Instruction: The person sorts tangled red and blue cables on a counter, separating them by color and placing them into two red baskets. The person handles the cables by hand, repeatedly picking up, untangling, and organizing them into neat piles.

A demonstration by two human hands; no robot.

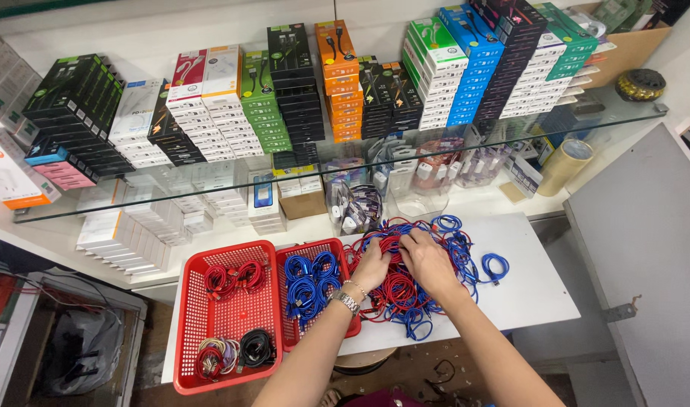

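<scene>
— Where's the action?
— On the tangled pile of red and blue cables point(405, 290), heaped on the white table point(533, 279), right of the two red baskets point(209, 324).
— The hands?
— Left hand point(373, 265) and right hand point(428, 260) are both buried in the pile, fingers curled among cables; whether they grip, I can't tell.

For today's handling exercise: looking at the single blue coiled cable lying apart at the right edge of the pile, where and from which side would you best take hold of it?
Take the blue coiled cable by its outer right arc, coming from the right and above. It lies flat on the white table as an open loop, bare surface on that side, while its left side meets the tangled pile where both hands are busy.
</scene>
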